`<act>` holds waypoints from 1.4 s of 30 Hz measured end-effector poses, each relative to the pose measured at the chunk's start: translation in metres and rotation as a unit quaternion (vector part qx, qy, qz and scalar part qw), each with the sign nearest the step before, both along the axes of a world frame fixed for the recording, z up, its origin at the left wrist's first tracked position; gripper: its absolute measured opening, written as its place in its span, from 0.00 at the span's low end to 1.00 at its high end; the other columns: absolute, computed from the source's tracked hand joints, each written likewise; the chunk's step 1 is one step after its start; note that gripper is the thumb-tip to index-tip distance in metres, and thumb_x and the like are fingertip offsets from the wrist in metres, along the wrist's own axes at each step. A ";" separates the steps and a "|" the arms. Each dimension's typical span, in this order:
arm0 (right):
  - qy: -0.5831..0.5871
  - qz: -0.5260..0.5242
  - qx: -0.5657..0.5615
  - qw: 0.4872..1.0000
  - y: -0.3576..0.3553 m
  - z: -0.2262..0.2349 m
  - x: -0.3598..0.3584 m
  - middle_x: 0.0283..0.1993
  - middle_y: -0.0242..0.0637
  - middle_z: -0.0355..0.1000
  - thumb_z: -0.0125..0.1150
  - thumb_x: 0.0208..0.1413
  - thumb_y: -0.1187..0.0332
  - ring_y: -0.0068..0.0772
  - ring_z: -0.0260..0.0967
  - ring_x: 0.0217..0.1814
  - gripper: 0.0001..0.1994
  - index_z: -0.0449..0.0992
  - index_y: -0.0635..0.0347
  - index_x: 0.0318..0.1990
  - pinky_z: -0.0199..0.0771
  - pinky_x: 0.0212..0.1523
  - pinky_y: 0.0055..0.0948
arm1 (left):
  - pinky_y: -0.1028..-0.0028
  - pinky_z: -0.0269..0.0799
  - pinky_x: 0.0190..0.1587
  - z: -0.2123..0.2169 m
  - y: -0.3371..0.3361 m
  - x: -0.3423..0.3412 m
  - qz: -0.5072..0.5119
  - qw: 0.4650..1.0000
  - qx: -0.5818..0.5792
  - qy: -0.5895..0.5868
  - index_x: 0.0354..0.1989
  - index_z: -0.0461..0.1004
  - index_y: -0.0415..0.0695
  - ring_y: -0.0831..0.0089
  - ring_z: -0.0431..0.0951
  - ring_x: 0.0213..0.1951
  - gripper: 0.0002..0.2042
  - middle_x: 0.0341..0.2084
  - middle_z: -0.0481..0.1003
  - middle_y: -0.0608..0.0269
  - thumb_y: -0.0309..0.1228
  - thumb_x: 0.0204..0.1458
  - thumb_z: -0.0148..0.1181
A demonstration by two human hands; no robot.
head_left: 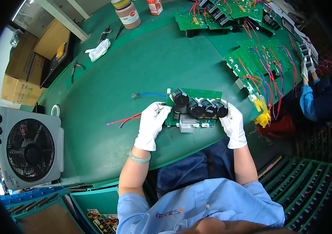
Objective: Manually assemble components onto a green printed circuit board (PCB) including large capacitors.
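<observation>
Between my two gloved hands is a green circuit board (205, 94), held near the front edge of the green table. Several black capacitors (195, 108) stand on it, and a silver finned heat sink (188, 124) sits at its near side. My left hand (153, 123), in a white glove, is closed on the board's left end. On the right end, my right hand (232, 124), also white-gloved, grips the board beside the last capacitor. A blue wire (152, 94) and red wires (125, 118) stick out to the left past my left hand.
More wired circuit boards (251, 62) lie at the right and far right. A grey box fan (31, 150) stands at left. Pliers (76, 71), a white glove (98, 50) and a bottle (127, 16) are toward the back left. A co-worker's gloved hands (307, 66) work at far right.
</observation>
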State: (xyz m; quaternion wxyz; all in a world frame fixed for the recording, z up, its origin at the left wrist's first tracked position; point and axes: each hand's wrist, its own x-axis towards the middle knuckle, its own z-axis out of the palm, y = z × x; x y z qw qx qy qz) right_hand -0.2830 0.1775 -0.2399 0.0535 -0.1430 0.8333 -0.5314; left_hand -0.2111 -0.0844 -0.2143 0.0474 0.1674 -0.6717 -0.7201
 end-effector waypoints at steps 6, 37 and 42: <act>0.165 0.052 0.020 0.985 0.004 0.010 0.003 0.34 0.40 0.76 0.65 0.48 0.74 0.29 0.74 0.33 0.13 0.75 0.67 0.42 0.73 0.34 0.27 | 0.81 0.68 0.37 0.009 0.013 -0.009 0.068 0.996 0.065 0.008 0.42 0.68 0.39 0.85 0.70 0.34 0.12 0.34 0.72 0.67 0.25 0.51 0.63; 0.396 0.166 0.162 0.888 -0.034 0.058 -0.023 0.27 0.32 0.71 0.59 0.54 0.62 0.30 0.70 0.26 0.13 0.78 0.55 0.45 0.70 0.24 0.28 | 0.84 0.60 0.25 0.007 0.006 -0.009 0.030 0.999 -0.005 0.031 0.38 0.66 0.41 0.87 0.65 0.24 0.13 0.27 0.68 0.70 0.25 0.49 0.64; 0.404 0.141 0.132 0.894 -0.037 0.048 -0.023 0.28 0.35 0.73 0.61 0.52 0.66 0.31 0.71 0.26 0.12 0.79 0.58 0.44 0.71 0.24 0.27 | 0.84 0.60 0.25 0.005 0.003 -0.008 0.028 0.999 -0.018 0.025 0.38 0.66 0.40 0.87 0.65 0.25 0.13 0.27 0.68 0.69 0.26 0.49 0.65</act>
